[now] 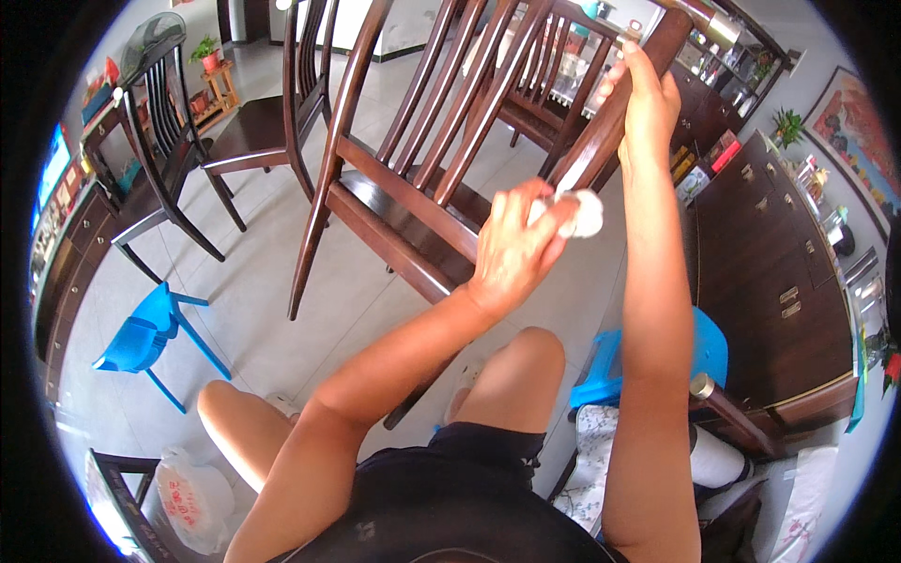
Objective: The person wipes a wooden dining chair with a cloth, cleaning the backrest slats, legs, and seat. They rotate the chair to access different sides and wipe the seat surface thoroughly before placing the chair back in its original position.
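Note:
In front of me is a dark wooden chair (pixel 405 243), its slatted back towards me. My right hand (pixel 647 105) grips the upper part of its right back post (pixel 595 144), thumb on the near face. Lower on the same post, my left hand (pixel 517 243) presses a bunched white cloth (pixel 583 214) against the wood. A bright pale streak runs along the post just above the cloth; whether it is gloss or moisture I cannot tell. The cloth is partly hidden by my fingers.
Two more dark chairs (pixel 257 130) (pixel 158 162) stand at the left. A small blue plastic chair (pixel 144 334) is on the tiled floor. Blue plastic seating (pixel 707 352) and a dark cabinet (pixel 767 260) are at the right. A white plastic bag (pixel 193 500) lies lower left.

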Tool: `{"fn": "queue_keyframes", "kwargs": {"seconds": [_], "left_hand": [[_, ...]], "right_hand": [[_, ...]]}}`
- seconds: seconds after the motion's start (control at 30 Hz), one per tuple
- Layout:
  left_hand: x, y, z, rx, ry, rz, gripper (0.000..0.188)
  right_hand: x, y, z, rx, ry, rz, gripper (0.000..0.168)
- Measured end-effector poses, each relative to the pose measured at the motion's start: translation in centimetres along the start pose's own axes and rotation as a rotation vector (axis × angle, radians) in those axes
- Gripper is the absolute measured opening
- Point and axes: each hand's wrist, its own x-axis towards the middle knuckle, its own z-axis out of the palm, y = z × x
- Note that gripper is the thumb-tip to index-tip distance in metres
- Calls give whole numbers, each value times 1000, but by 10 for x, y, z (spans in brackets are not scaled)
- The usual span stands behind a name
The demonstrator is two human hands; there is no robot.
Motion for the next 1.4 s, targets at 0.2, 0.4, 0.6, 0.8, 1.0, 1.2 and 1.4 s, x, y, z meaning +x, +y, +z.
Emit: {"fn": "queue_keyframes", "kwargs": {"seconds": [0.2,0.4,0.6,0.8,1.0,1.2,1.4], "left_hand": [[-132,-37,-43,321,-250,283,44],[-162,-57,-82,81,-346,47,54],[-10,-123,-86,173,268,-149,38],[-23,-141,-90,300,32,-148,42],[-69,-138,-117,238,19,-231,38],[-3,-119,-129,278,270,-161,31],[14,-94,-139,-220,576,-340,35]], "right_hand": [[-3,-5,9,50,-16,31,19],[-20,-16,23,34,-23,37,19],[-28,-23,29,10,-30,31,17],[-30,-22,29,14,-17,20,18],[-45,-28,36,92,-60,54,19],[-107,-50,73,247,-282,36,22],[-180,-80,96,548,-491,266,32]]}}
